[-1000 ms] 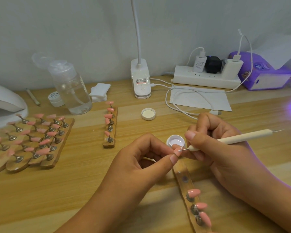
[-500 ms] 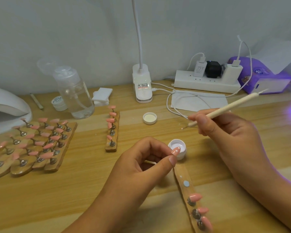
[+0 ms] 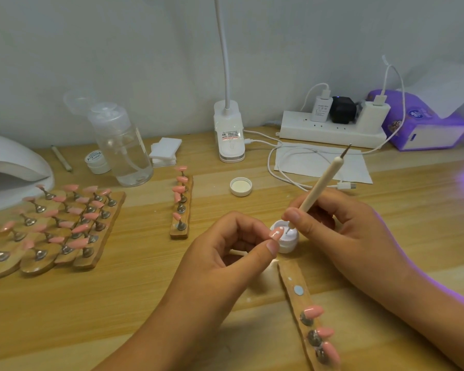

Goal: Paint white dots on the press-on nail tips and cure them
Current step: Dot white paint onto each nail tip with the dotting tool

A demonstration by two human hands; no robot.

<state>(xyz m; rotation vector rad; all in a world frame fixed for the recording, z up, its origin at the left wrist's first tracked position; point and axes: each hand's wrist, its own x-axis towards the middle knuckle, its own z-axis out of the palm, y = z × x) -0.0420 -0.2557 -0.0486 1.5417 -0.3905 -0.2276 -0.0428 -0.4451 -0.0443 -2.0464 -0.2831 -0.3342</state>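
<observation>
Pink tip (image 3: 276, 233) is pinched between our left hand's (image 3: 225, 253) thumb and forefinger, just left of the pot (image 3: 288, 245). It's touching the rim or just clear of it, we can't tell which. White marks already show on it. Our right hand (image 3: 343, 231) grips the pen (image 3: 319, 184) low on the shaft, pencil-style, with the steel point down inside the pot.

Handling, our read:
- **Tip:** thin, light, glossy plastic, likely slippery and springy, so a hard squeeze could flick it out. Hold it by the side edges or from underneath, never the top face, since wet gel smears.
- **Pen:** light and stiff, and the low grip gives control.
- **Pot:** small and light, could tip if the pen drags on its wall.

Outward from the pot:
- strip (image 3: 292, 277) just in front, running toward us, three tips on its near end
- lid (image 3: 241, 186) behind-left
- second strip (image 3: 182, 210) further left
- loaded strips (image 3: 65, 228) far left
- lamp (image 3: 14, 167) beyond those

Can't make out:
- whether the held tip sits on a stand, since our fingers cover that
- whether the pen point touches gel or hovers
- the dot count on the tip, too small
- the near strip's last tip, blurred and close to the frame edge
- the lamp's mouth, as the lamp is cut off on the left
- the source of the purple glow far right of the pot, out of frame
</observation>
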